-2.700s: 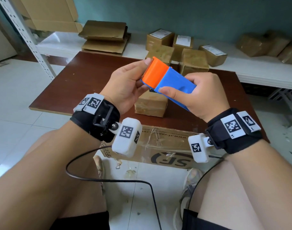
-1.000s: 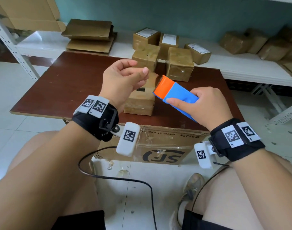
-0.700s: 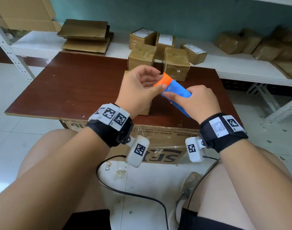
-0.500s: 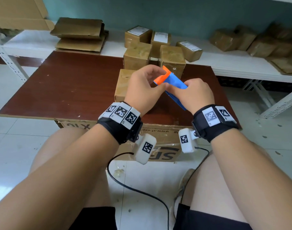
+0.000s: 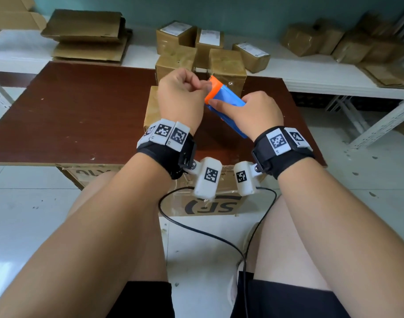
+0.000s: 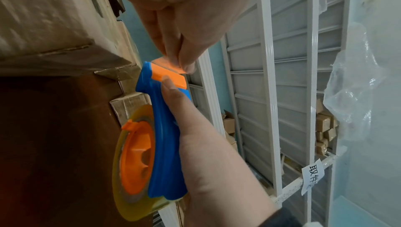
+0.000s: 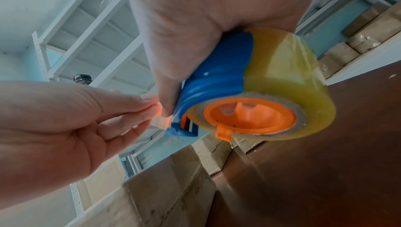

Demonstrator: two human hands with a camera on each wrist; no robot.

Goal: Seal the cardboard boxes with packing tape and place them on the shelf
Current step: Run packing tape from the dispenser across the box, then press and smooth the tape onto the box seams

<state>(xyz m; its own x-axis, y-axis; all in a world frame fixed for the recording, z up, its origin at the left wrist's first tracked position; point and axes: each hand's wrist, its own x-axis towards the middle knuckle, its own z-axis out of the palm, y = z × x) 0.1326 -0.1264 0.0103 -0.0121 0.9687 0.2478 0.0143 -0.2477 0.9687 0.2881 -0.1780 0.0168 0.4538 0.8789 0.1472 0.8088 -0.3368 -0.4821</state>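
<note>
We are gripping the light, rigid tape dispenser point(image 5: 224, 104) in our right hand point(image 5: 249, 115), left hand point(image 5: 180, 97) pinching the thin, sticky tape end at its orange tip, above the box point(image 5: 151, 111).

It was a parcel stockroom: white metal racking point(image 5: 377, 125) held taped brown cardboard parcels point(image 5: 251, 56) and flattened cartons point(image 5: 86, 35).

The left hand point(image 5: 181, 97) hides most of the nearest box point(image 5: 151, 104).
</note>
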